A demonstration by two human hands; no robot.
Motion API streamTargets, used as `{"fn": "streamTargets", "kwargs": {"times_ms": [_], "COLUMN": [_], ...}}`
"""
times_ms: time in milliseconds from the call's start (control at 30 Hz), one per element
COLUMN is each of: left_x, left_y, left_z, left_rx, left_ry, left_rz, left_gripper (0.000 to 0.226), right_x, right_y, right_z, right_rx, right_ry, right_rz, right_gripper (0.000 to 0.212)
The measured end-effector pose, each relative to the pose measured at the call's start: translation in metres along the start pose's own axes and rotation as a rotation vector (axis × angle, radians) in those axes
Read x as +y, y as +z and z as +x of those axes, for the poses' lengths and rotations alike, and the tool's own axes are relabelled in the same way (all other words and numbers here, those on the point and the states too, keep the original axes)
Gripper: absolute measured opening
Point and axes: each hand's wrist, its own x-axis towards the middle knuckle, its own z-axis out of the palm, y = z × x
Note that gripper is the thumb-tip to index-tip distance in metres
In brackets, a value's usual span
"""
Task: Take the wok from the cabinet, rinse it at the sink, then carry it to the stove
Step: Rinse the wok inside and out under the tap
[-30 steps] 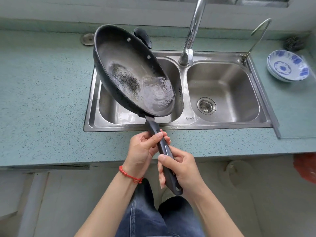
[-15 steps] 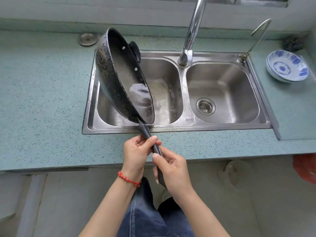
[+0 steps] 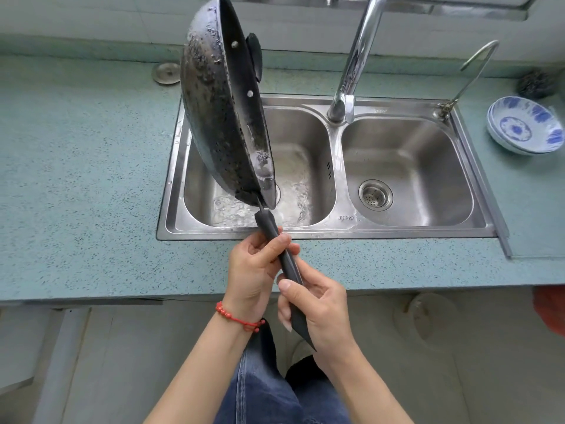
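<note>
Home kitchen: double sink (image 3: 333, 232), countertop (image 3: 76, 179).

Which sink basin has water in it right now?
The left basin, under the tilted wok: water is pooled and rippling on its floor. The right basin, with the exposed drain strainer, looks dry.

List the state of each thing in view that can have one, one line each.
wok: tipped nearly on edge over the left basin, wet, water draining out
left hand: closed on the wok handle
right hand: closed on the handle, nearer its end
left basin: water pooled on its floor
right basin: no pooled water, strainer in the drain
faucet: no water visibly running
bowls: stacked upright on the counter
</note>
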Motion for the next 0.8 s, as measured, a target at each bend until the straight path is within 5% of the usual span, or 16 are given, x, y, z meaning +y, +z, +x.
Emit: {"fn": "streamTargets", "kwargs": {"times_ms": [133, 467, 800], "left_x": [0.001, 0.0, -0.005], "left_y": [-0.001, 0.001, 0.004], "left_z": [0.002, -0.001, -0.003], "left_rx": [-0.116, -0.014, 0.106], "left_ry": [-0.093, 0.079, 0.203], "left_rz": [-0.18, 0.171, 0.342], "left_gripper": [0.018, 0.007, 0.008], "right_x": [-0.001, -0.011, -0.009], "right_y": [-0.003, -0.017, -0.013], "right_z": [-0.001, 0.0, -0.001], "right_rx": [-0.032, -0.069, 0.052], "right_ry": [0.008, 0.074, 0.075], "right_rz": [0.052, -0.197, -0.287], "right_gripper": [0.03, 0.011, 0.014]}}
